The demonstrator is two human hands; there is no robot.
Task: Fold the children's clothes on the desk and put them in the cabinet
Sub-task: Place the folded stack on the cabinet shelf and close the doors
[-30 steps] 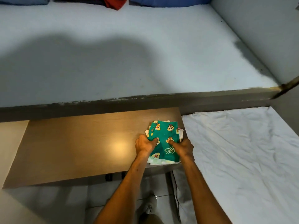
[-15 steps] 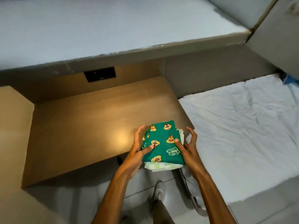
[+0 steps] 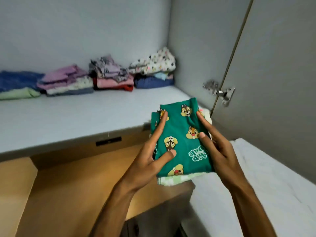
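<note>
A small stack of folded children's clothes (image 3: 181,139), topped by a green piece printed with chipmunk faces, is held in the air between both hands. My left hand (image 3: 150,158) grips its left side, thumb on top and fingers under. My right hand (image 3: 217,147) grips the right side the same way. A pale green and white piece (image 3: 172,180) sticks out beneath. The stack hangs above the wooden desk (image 3: 82,190), just in front of the cabinet shelf (image 3: 82,117).
Several piles of folded clothes (image 3: 109,74) line the back of the grey cabinet shelf. The open cabinet door (image 3: 277,82) with its metal hinge (image 3: 220,93) stands at the right. A bed with a white sheet (image 3: 266,185) lies lower right.
Both hands lifted the stack off the desk and raised it toward the cabinet shelf. My view turned upward, bringing the shelf's clothes piles into sight.
</note>
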